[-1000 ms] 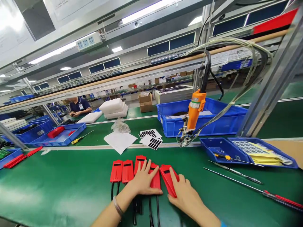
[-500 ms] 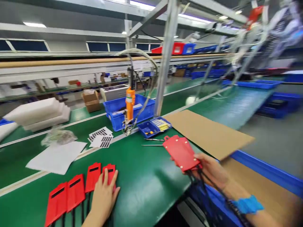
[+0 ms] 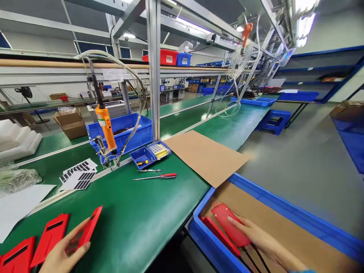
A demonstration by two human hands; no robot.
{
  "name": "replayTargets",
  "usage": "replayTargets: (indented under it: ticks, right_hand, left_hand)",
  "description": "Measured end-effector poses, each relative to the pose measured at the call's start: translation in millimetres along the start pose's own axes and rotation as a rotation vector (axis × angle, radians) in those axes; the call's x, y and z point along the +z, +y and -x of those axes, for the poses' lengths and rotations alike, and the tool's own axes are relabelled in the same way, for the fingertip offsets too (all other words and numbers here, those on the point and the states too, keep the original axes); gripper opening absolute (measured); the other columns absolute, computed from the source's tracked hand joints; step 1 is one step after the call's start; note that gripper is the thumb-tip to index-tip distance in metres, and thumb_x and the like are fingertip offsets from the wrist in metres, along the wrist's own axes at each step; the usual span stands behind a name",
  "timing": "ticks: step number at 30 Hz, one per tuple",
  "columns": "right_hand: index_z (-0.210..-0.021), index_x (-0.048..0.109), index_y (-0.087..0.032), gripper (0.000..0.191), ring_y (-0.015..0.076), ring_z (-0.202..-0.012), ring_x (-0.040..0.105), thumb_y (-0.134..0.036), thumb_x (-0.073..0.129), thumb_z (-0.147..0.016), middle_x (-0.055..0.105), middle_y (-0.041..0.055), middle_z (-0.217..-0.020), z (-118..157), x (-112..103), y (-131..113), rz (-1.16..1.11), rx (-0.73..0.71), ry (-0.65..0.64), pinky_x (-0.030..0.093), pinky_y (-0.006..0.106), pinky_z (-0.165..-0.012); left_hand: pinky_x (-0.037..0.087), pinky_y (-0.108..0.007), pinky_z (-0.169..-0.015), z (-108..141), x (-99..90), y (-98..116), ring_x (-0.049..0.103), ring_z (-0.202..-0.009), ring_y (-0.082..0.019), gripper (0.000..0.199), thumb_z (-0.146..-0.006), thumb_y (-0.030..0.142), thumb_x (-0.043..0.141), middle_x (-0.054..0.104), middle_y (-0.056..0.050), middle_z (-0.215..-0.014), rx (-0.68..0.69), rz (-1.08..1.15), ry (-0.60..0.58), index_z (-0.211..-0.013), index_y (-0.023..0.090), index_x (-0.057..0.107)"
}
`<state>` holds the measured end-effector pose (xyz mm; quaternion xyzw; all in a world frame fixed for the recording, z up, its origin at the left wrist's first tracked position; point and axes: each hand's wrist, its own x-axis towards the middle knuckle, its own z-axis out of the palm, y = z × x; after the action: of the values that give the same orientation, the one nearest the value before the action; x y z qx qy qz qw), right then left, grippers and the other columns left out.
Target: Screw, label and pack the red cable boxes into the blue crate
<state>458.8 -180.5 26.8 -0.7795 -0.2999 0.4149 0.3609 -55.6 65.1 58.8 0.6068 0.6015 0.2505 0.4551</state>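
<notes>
At the lower left, my left hand (image 3: 64,246) grips a flat red case (image 3: 90,226) between thumb and fingers, tilted up on edge over the green bench. Beside it on the bench lie a red case (image 3: 51,237) with a black strip and another red case (image 3: 17,254), partly cut off by the frame. My right hand (image 3: 254,232) reaches inside a blue bin (image 3: 200,216) and holds a red case (image 3: 229,223) with black cables. Another red piece (image 3: 217,233) is directly beside that case, against the bin's wall; whether my fingers also hold it is hidden.
Brown cardboard (image 3: 206,153) spans the bench edge and the bin's corner. A red-handled screwdriver (image 3: 167,176) lies near a small blue parts tray (image 3: 142,157). An orange power driver (image 3: 106,127) hangs before a blue crate (image 3: 142,132). Striped label sheets (image 3: 81,178) lie left.
My right hand has moved the red case from above the bench down into the blue bin. My left hand has lifted and tilted a red case that lay flat. The view has swung right.
</notes>
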Motion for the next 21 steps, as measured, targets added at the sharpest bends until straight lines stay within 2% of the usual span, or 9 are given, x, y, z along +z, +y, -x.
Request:
replayTargets:
  ticks: [2, 5, 8, 11, 14, 16, 17, 19, 21]
  right_hand:
    - [-0.091, 0.061, -0.016, 0.061, 0.0192, -0.047, 0.053, -0.07, 0.035, -0.081, 0.058, 0.0025, -0.056, -14.2, -10.8, 3.3, 0.105, -0.072, 0.039, 0.038, 0.028, -0.043]
    - [-0.075, 0.059, -0.017, 0.051, 0.0244, -0.058, 0.057, -0.066, 0.044, -0.075, 0.06, 0.0058, -0.06, -36.4, -26.4, 8.1, 0.162, -0.141, 0.121, 0.046, 0.034, -0.055]
    - [-0.078, 0.06, -0.017, 0.045, 0.0335, -0.084, 0.059, -0.061, 0.048, -0.072, 0.065, 0.0144, -0.083, -43.8, -31.5, 4.7, 0.186, -0.221, 0.223, 0.045, 0.046, -0.08]
    - [-0.092, 0.061, -0.016, 0.047, 0.0349, -0.101, 0.054, -0.057, 0.043, -0.08, 0.061, 0.0174, -0.1, -24.3, -22.0, -17.4, 0.181, -0.305, 0.272, 0.039, 0.051, -0.093]
    - [-0.098, 0.062, -0.019, 0.046, 0.0259, -0.092, 0.06, -0.058, 0.04, -0.088, 0.064, 0.0102, -0.095, 16.9, 6.0, -50.3, 0.058, -0.377, 0.027, 0.048, 0.04, -0.084]
    - [-0.115, 0.056, -0.019, 0.049, 0.0242, -0.09, 0.062, -0.059, 0.047, -0.087, 0.063, 0.0093, -0.099, 43.8, 27.7, -67.3, -0.271, -0.321, -0.299, 0.053, 0.036, -0.074]
    - [-0.121, 0.052, -0.02, 0.052, 0.0212, -0.081, 0.063, -0.059, 0.051, -0.086, 0.063, 0.0072, -0.094, 53.2, 35.0, -72.0, -0.395, -0.29, -0.344, 0.053, 0.033, -0.068]
    - [-0.125, 0.047, -0.02, 0.056, 0.0135, -0.056, 0.056, -0.059, 0.055, -0.085, 0.059, 0.0004, -0.074, 60.4, 34.8, -71.5, -0.517, -0.241, -0.333, 0.047, 0.025, -0.054]
    - [-0.121, 0.05, -0.018, 0.056, 0.0098, -0.042, 0.041, -0.061, 0.051, -0.086, 0.047, -0.0063, -0.055, 51.8, 11.4, -58.7, -0.419, -0.235, -0.152, 0.037, 0.02, -0.044]
  left_hand:
    - [0.05, -0.048, -0.096, 13.9, 19.5, 28.4, 0.06, -0.109, -0.035, 0.063, -0.064, 0.052, 0.066, 0.069, -0.007, -0.11, -0.173, 0.346, -0.05, -0.119, 0.022, 0.059]
    - [0.055, -0.044, -0.088, 30.3, 68.9, 70.0, 0.067, -0.096, -0.032, 0.055, -0.073, 0.03, 0.059, 0.071, -0.014, -0.095, -0.387, 0.758, -0.087, -0.122, 0.006, 0.052]
    - [0.059, -0.032, -0.071, 38.6, 127.1, 102.0, 0.07, -0.076, -0.023, 0.039, -0.078, 0.018, 0.059, 0.071, -0.014, -0.088, -0.426, 0.84, -0.121, -0.114, 0.003, 0.055]
    - [0.055, -0.023, -0.059, 46.9, 179.7, 124.6, 0.065, -0.062, -0.015, 0.02, -0.082, 0.016, 0.06, 0.07, -0.01, -0.083, -0.488, 0.838, -0.206, -0.1, 0.007, 0.06]
    - [0.051, -0.02, -0.062, 64.6, 224.8, 144.5, 0.064, -0.068, -0.013, 0.024, -0.081, 0.025, 0.066, 0.07, -0.008, -0.091, -0.313, 0.843, -0.411, -0.1, 0.011, 0.064]
    - [0.051, -0.024, -0.07, 80.2, 248.7, 157.2, 0.064, -0.075, -0.016, 0.036, -0.078, 0.034, 0.07, 0.069, -0.008, -0.095, -0.108, 0.825, -0.611, -0.106, 0.012, 0.065]
    - [0.051, -0.028, -0.077, 87.4, 257.1, 162.6, 0.064, -0.08, -0.018, 0.041, -0.078, 0.039, 0.069, 0.069, -0.009, -0.097, 0.001, 0.785, -0.698, -0.108, 0.012, 0.066]
    - [0.048, -0.034, -0.09, 96.2, 263.2, 170.1, 0.061, -0.095, -0.022, 0.048, -0.079, 0.046, 0.066, 0.066, -0.01, -0.104, 0.212, 0.623, -0.823, -0.115, 0.014, 0.065]
    - [0.044, -0.036, -0.097, 93.1, 251.6, 170.5, 0.055, -0.109, -0.025, 0.052, -0.082, 0.049, 0.061, 0.06, -0.01, -0.118, 0.398, 0.396, -0.86, -0.125, 0.019, 0.06]
